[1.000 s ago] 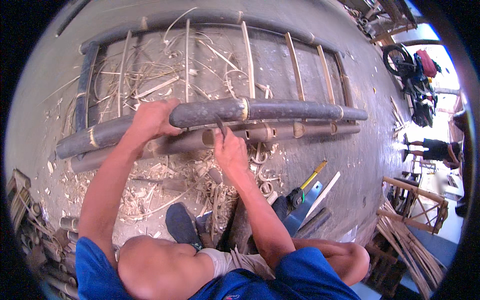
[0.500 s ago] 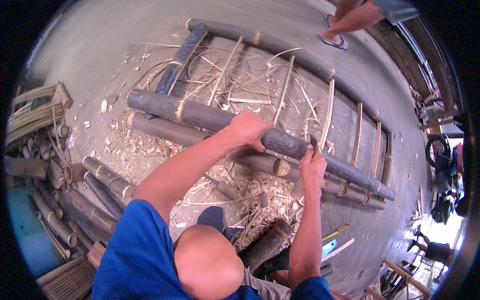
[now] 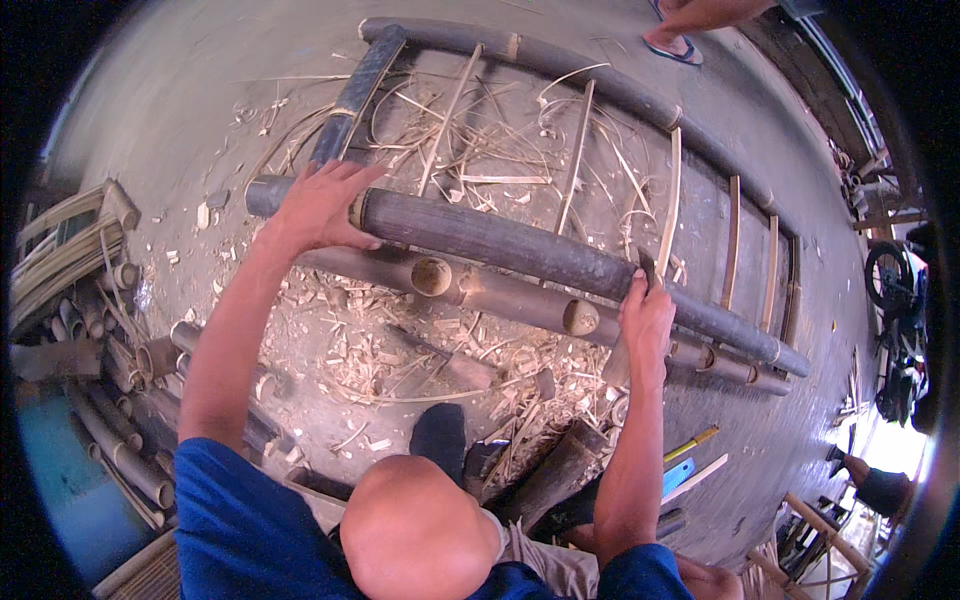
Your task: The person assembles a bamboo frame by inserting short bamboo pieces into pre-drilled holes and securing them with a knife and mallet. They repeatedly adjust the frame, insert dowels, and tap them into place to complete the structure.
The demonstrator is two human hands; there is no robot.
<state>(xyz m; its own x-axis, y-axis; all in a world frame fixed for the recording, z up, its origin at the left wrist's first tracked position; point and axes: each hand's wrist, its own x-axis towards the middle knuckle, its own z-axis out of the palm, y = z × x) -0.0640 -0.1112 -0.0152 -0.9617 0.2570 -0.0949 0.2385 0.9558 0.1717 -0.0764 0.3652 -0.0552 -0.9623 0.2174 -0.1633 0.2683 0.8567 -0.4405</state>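
Observation:
A dark bamboo pole (image 3: 500, 236) runs across in front of me, forming the near side of a ladder-like bamboo frame. My left hand (image 3: 320, 208) grips it from above close to its left end, thumb on the near side and fingers over the far side. Farther right, my right hand (image 3: 647, 315) is closed around a knife (image 3: 645, 264), its dark blade showing above my fist against the pole. Much of the knife's handle is hidden by my hand. Just below lies a second bamboo pole (image 3: 520, 302) with round cut holes along it.
Thin bamboo slats (image 3: 577, 155) span to the far pole (image 3: 600, 85). Shavings (image 3: 345, 350) litter the floor. Cut bamboo pieces (image 3: 120, 440) are piled left. A saw (image 3: 678, 475) with a blue part lies right. Another person's sandalled foot (image 3: 672, 48) stands beyond the frame.
My left hand has slid from the middle of the pole to near its left end, uncovering a hole in the lower pole. My right hand has shifted slightly right with the knife.

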